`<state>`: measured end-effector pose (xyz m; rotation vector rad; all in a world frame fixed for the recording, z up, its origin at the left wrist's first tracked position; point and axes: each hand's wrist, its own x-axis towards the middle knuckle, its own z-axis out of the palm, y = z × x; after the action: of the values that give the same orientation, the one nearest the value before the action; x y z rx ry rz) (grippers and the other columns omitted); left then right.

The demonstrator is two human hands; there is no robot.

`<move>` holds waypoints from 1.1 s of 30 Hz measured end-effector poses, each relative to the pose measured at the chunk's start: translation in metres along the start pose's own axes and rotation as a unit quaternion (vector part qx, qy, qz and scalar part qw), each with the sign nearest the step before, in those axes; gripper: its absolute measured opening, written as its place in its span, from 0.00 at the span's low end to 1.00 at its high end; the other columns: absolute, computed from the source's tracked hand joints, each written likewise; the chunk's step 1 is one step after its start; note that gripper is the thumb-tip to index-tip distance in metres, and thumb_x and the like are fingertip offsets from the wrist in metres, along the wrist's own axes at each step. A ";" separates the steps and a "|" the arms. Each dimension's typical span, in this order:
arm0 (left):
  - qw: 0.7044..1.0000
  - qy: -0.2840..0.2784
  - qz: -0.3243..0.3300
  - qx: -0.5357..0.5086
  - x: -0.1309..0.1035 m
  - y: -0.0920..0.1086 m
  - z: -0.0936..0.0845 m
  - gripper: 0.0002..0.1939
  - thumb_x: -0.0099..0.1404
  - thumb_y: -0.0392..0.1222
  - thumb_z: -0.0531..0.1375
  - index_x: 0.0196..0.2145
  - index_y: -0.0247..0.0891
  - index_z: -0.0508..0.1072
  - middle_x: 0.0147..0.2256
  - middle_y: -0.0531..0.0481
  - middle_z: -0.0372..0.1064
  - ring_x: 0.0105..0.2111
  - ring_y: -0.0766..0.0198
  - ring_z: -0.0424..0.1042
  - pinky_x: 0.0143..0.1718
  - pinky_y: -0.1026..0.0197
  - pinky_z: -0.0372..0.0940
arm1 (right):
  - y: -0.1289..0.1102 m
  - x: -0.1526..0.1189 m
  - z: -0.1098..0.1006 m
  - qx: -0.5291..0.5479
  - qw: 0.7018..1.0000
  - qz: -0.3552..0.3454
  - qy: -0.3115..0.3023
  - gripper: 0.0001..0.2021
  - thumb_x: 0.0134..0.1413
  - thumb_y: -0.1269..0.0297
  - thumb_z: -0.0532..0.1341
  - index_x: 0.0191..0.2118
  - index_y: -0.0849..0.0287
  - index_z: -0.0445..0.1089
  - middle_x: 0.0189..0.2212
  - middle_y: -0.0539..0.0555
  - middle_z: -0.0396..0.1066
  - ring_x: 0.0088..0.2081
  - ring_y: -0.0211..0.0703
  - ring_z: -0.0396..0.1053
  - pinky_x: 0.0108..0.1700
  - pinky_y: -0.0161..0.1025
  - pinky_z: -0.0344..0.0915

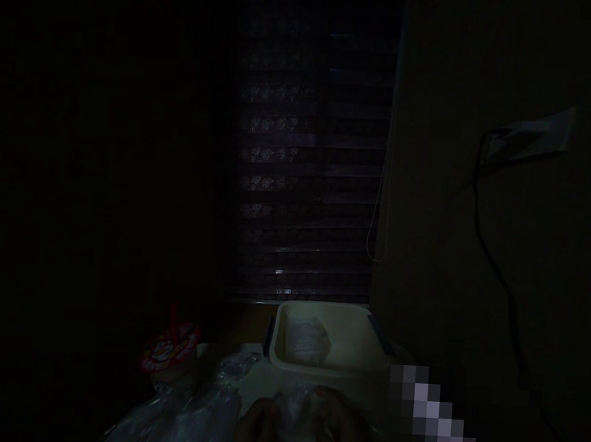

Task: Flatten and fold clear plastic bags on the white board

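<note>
The picture is very dark. At the bottom centre, my left hand (pixel 257 427) is closed on a crumpled piece of clear plastic, perhaps a small bag (pixel 294 407). On its other side my right hand (pixel 342 425) pinches the same plastic with bent fingers. Just beyond both hands stands a white plastic tub (pixel 353 341), with a whitish, crumpled, plastic-wrapped bundle (pixel 307 340) lying in its left part. A heap of clear plastic (pixel 183 421) lies to the left of my left hand. What the plastic in my hands contains, if anything, cannot be made out.
A sealed drink cup (pixel 170 353) with a red patterned lid and red straw stands at the left. Behind the tub hangs a striped window blind (pixel 308 182) with a looped cord (pixel 376 258). A wall socket (pixel 535 139) with a black cable (pixel 493 260) is at the right.
</note>
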<state>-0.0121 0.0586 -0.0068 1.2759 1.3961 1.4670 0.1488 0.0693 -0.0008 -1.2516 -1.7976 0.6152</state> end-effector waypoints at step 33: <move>0.988 -0.017 0.106 0.109 -0.009 0.009 0.006 0.16 0.55 0.50 0.48 0.36 0.39 0.66 0.28 0.49 0.72 0.24 0.63 0.70 0.26 0.66 0.63 | -0.001 -0.008 0.018 0.072 0.997 -0.014 -0.008 0.04 0.35 0.65 0.59 0.20 0.59 0.67 0.19 0.49 0.66 0.23 0.35 0.62 0.25 0.30 0.57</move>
<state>-0.0030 0.0497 -0.0003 1.6204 1.4658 1.4523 0.1336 0.0630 -0.0123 -1.1252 -1.7486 0.7274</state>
